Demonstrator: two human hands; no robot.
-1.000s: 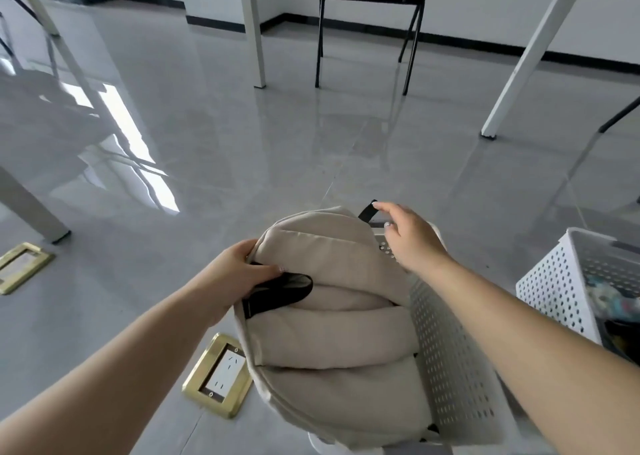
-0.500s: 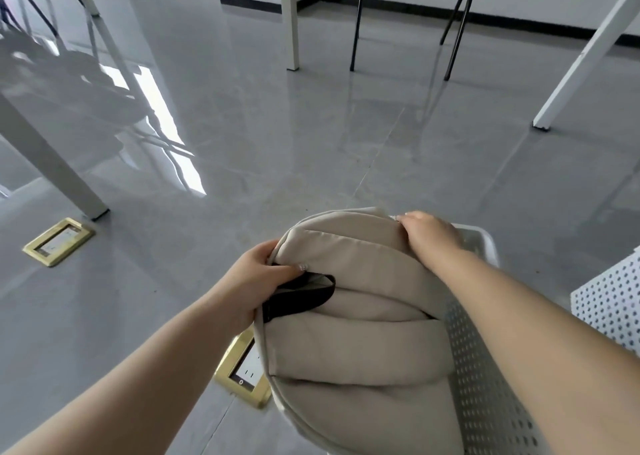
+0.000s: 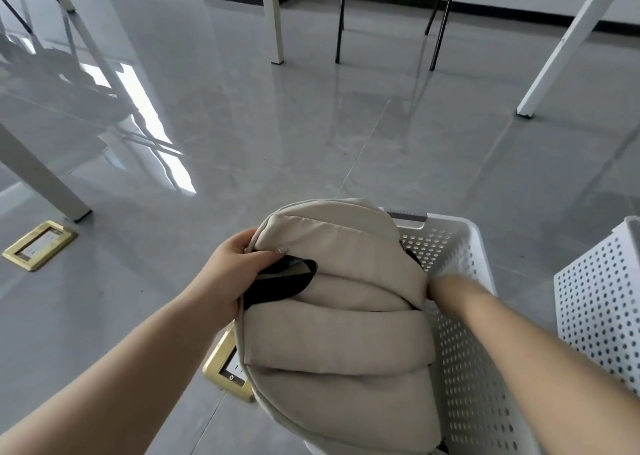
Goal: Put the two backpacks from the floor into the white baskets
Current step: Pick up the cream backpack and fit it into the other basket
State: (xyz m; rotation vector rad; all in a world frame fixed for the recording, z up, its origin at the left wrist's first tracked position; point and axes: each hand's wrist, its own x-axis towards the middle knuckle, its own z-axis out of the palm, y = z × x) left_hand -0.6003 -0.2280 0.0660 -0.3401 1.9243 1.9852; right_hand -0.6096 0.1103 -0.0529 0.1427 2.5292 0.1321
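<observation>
Far left on the grey floor [image 3: 242, 136] lies a brass socket plate [image 3: 40, 245], clear of the work; a second plate [image 3: 227, 368] sits partly under the load.

Left hand [image 3: 235, 274]: closed on the beige backpack [image 3: 339, 319] at its left edge, thumb over the top panel, fingers wrapped at the black strap [image 3: 280, 283].

The backpack stands between the two hands, half inside the white basket [image 3: 460, 247]. Its left flank overhangs the basket's left rim, above the floor. Its long axis runs near to far, the rounded top toward the far rim.

Right hand: only the wrist [image 3: 446, 290] shows; the hand itself is hidden behind the backpack's right side, down between bag and basket wall. Whether it grips or merely presses cannot be told. The hands are apart, one on each flank.

Judgement: the bag is not yet seated. The free space lies to its right and below, so the coming move should shift it rightward and down. The left hand, on the overhanging side, is better placed to push.

Far right, a second basket [image 3: 602, 302] stands just beside the first; its contents are out of view.
</observation>
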